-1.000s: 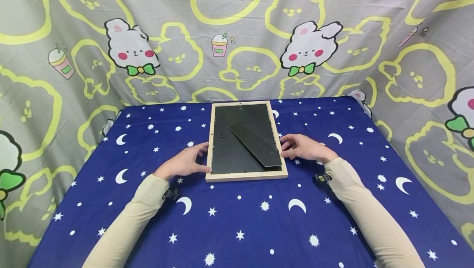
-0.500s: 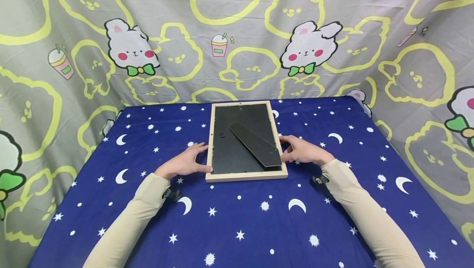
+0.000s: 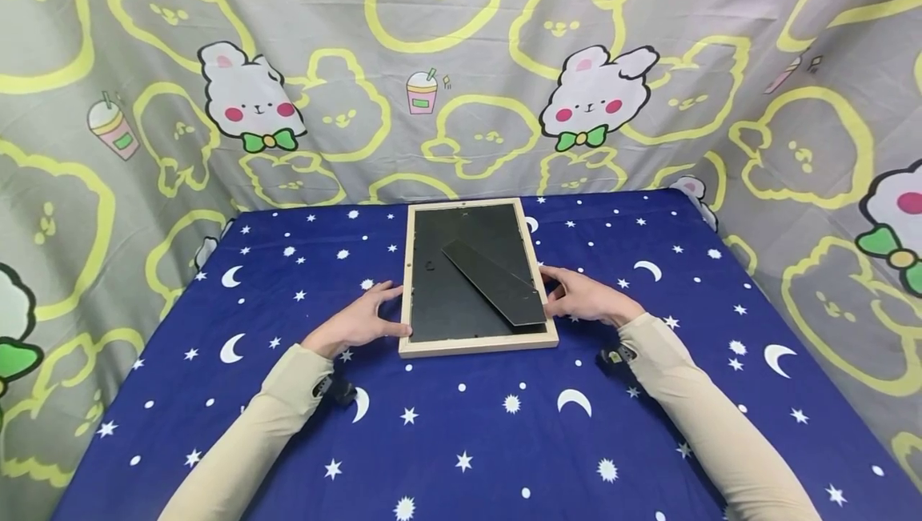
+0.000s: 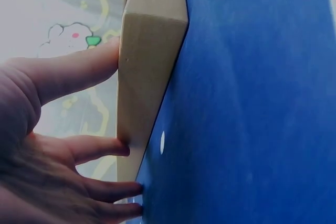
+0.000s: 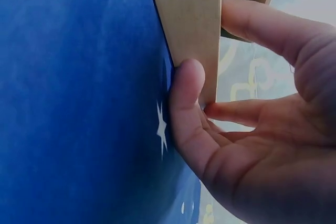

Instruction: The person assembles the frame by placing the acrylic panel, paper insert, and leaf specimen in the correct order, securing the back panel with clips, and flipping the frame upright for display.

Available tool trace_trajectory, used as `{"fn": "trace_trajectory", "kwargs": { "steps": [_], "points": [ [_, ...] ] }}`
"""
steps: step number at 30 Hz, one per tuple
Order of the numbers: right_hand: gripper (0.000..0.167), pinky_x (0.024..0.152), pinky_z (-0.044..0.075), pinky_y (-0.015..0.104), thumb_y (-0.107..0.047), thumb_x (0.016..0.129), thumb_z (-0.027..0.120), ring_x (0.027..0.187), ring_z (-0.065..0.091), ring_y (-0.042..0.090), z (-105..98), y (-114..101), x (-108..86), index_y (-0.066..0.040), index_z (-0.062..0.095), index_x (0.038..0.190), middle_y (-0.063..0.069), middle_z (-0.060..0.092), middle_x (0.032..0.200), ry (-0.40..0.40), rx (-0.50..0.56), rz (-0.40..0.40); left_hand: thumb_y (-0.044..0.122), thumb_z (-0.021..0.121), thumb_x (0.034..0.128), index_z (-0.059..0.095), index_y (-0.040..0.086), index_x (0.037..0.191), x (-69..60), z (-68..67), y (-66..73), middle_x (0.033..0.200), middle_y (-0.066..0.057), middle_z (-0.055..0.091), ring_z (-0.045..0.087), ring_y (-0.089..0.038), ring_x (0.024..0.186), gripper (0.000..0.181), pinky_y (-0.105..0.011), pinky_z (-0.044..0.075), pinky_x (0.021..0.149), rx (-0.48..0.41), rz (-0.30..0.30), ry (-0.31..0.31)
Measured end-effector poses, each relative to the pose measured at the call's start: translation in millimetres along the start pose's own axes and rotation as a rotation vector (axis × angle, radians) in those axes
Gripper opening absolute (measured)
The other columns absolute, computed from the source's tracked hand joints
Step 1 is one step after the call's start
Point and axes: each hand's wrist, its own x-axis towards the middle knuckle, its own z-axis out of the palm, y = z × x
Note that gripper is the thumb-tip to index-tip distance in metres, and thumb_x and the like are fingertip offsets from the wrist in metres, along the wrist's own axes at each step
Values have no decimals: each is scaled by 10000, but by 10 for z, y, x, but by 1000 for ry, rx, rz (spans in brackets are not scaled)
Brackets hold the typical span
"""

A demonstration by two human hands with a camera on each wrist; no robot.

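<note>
A picture frame (image 3: 479, 342) of light wood lies face down on the table, its black backing upward. A black stand flap (image 3: 497, 285) runs diagonally across the back. At the frame's left edge, my left hand (image 3: 354, 324) touches the side with straight fingers; its thumb (image 4: 89, 69) rests at the upper edge near the front corner. On the right, my right hand (image 3: 591, 297) holds the opposite side. Its thumb (image 5: 257, 19) meets the upper edge, and a curled finger (image 5: 188, 85) reaches the lower edge by the cloth.
A dark blue cloth (image 3: 461, 425) printed with moons and stars covers the table. Grey curtains (image 3: 461, 49) with cartoon figures hang behind it and at both sides. A small black device (image 3: 334, 390) sits at each wrist.
My right hand has shifted slightly toward me along the frame's edge. The left hand and the frame stay in place; the whole head view has shifted a little.
</note>
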Motion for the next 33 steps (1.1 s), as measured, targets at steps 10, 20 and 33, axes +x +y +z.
{"fn": "trace_trajectory", "kwargs": {
  "steps": [10,20,33],
  "points": [
    [896,618,493,264,11,841,733,856,611,171,-2,79,-15,42,243,1591,234,484,1362,20,66,-33,310,853,822,368,71,1585,2,36,-9,1693,-219,104,56,-468,1552,935,-656,118,1218,-23,-12,16],
    [929,773,506,227,45,829,690,887,629,141,-46,96,-23,14,193,1613,313,526,1356,62,147,-42,321,845,835,354,130,1601,-9,16,12,1680,-252,136,79,-448,1557,930,-628,125,1229,-80,-6,50],
    [907,766,487,211,61,864,727,942,565,211,-15,-71,-22,-26,227,1616,259,565,1342,265,66,-95,80,787,872,275,92,1621,46,62,53,1437,-273,549,617,-389,1233,908,-497,520,1008,-290,131,172]
  ]
}}
